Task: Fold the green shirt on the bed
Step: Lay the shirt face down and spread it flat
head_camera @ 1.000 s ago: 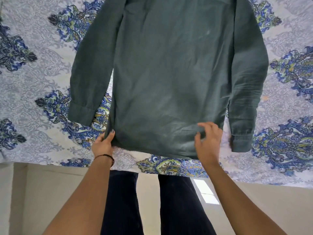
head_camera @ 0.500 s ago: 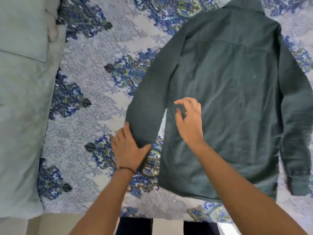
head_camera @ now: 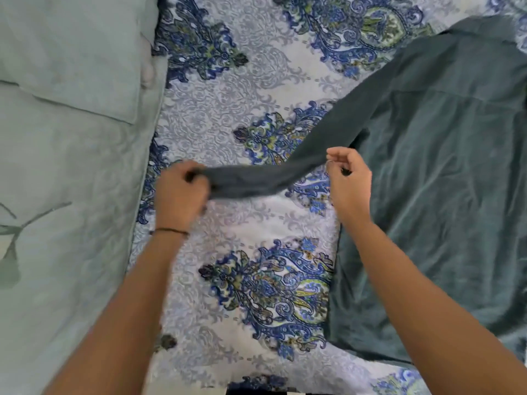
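Both hands are working on one sleeve [head_camera: 285, 172] of the shirt [head_camera: 445, 172]. Seen from the head camera, the left hand [head_camera: 181, 195] is closing in a fist around the cuff end of that sleeve and is holding it stretched out sideways, a thin dark band [head_camera: 171, 231] sitting on its wrist. The right hand [head_camera: 349, 181] is pinching the same sleeve further along, close to where it is joining the body of the shirt, its fingers [head_camera: 335, 155] curling over the cloth. Between the two hands the sleeve is hanging in a shallow sag just above the bed [head_camera: 236, 223]. The rest of the shirt is lying flat and back-up on the patterned bedcover, filling the right side of the view, with its collar [head_camera: 484, 27] pointing to the top right corner. A pale green pillow [head_camera: 71, 52] and a pale green blanket [head_camera: 62, 223] are lying along the left side, well apart from the shirt
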